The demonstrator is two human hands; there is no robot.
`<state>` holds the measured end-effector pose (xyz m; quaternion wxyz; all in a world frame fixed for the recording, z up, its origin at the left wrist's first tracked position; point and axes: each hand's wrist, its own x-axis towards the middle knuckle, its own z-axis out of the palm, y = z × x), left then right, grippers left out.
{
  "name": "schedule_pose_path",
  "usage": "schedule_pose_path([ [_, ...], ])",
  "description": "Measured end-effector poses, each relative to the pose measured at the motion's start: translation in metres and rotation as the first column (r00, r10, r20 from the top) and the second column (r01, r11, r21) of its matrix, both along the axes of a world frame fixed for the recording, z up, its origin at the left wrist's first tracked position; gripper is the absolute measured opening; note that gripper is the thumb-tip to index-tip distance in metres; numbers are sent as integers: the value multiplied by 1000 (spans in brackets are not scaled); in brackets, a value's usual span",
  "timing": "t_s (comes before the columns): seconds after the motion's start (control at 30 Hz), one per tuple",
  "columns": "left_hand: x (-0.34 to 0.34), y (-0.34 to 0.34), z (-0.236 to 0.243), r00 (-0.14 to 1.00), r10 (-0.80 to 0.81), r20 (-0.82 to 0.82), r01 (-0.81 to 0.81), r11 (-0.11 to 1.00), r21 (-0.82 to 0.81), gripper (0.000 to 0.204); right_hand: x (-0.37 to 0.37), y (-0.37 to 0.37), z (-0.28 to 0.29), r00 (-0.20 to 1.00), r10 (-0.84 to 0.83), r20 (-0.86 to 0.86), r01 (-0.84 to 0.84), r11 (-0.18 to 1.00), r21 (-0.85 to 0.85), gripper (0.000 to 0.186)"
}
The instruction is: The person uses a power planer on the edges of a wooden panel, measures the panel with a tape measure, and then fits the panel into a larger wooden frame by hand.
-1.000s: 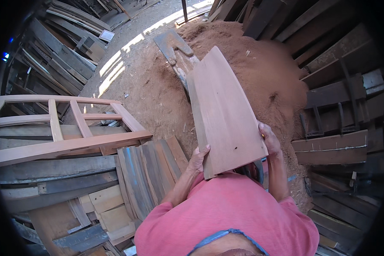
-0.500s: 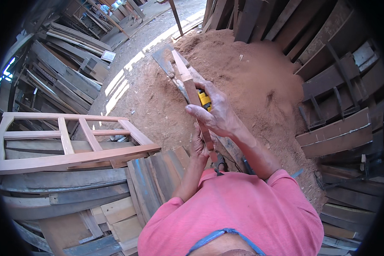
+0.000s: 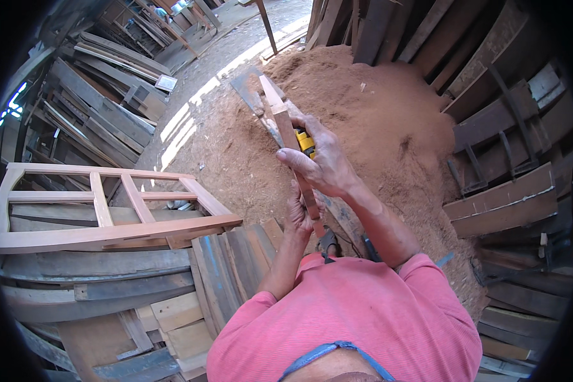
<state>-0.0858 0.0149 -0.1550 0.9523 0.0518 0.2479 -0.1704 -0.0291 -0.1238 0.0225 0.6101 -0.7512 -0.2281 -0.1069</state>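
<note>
A long, narrow piece of wood (image 3: 288,132), pale and tapered at its far end, stands in front of me and slants toward my body. My right hand (image 3: 328,158) is closed round its upper half, with the thumb across the face. A yellow and black tape measure (image 3: 306,144) is tucked between that palm and the wood. Lower down, my left hand (image 3: 297,213) grips the piece near its closer end; some of its fingers are hidden behind the wood.
A pink-brown frame with crossbars (image 3: 124,235) lies at left on stacked boards (image 3: 108,264). A sawdust heap (image 3: 388,121) spreads ahead, with a worn plank (image 3: 247,89) beyond my hands. Dark boards (image 3: 503,204) lean along the right; more timber (image 3: 102,102) is piled far left.
The whole view has shifted slightly. Both hands keep their hold on the wood, and the tape measure stays in my right palm.
</note>
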Motion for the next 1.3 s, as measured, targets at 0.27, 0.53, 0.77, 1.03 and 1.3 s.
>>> schedule_pose_path([
  [0.27,-4,-3,0,974,20,226,-2,997,-78,38,-2,-2,10,988,80,-135,-67,992,104,69],
  [0.53,-5,-18,43,992,51,111,-68,985,159,42,5,1,4,995,60,-82,-48,988,149,63],
  [0.77,-4,-19,48,993,66,99,-80,986,143,35,4,2,7,992,73,-104,-59,990,132,63],
  [1.03,-31,9,-11,990,-39,138,21,992,128,51,4,-55,-37,712,568,-414,-153,701,697,74],
  [1.3,-80,58,-118,954,-291,-70,169,330,929,71,-67,-135,-165,344,494,-799,31,844,535,71],
])
